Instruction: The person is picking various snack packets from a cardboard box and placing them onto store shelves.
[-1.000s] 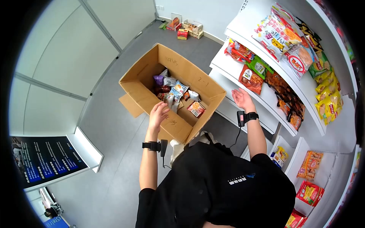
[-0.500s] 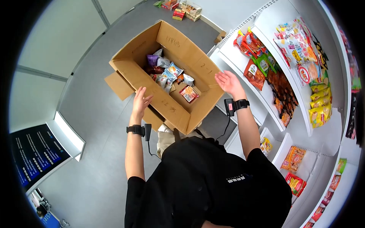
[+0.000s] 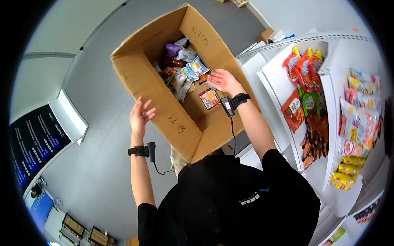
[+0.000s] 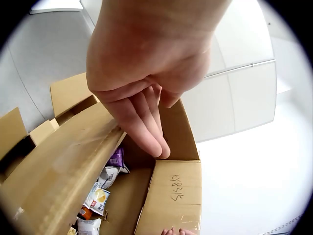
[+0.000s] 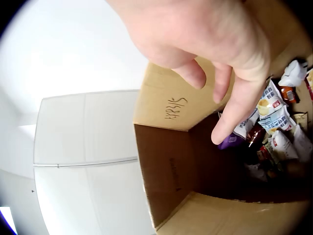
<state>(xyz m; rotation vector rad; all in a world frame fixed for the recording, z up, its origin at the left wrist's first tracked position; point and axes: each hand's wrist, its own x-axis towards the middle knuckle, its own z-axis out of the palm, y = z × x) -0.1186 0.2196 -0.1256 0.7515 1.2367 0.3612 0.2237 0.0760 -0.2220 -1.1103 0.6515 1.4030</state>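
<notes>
An open cardboard box [image 3: 164, 104] stands in front of the person, with several snack packets inside, among them a purple packet [image 3: 172, 49], a blue-white packet [image 3: 198, 67] and a red-white packet [image 3: 209, 99]. The left hand [image 3: 140, 117] is beside the box's near left wall, fingers relaxed and holding nothing; the left wrist view shows this hand [image 4: 146, 78] over the box's edge. Above the box's right side is the right hand [image 3: 223, 81], palm up and empty. In the right wrist view its loose fingers [image 5: 232, 110] hang over the packets.
White shelves [image 3: 283, 143] on the right hold red bags [image 3: 301, 67], green bags, dark packets and yellow packets [image 3: 344, 174]. At the left is a dark display board [image 3: 39, 141]. Grey floor [image 3: 98, 164] lies between board and box.
The right hand has moved from beside the box's right edge to above its inside. The left hand has shifted left. The head view has turned, and the box looks larger.
</notes>
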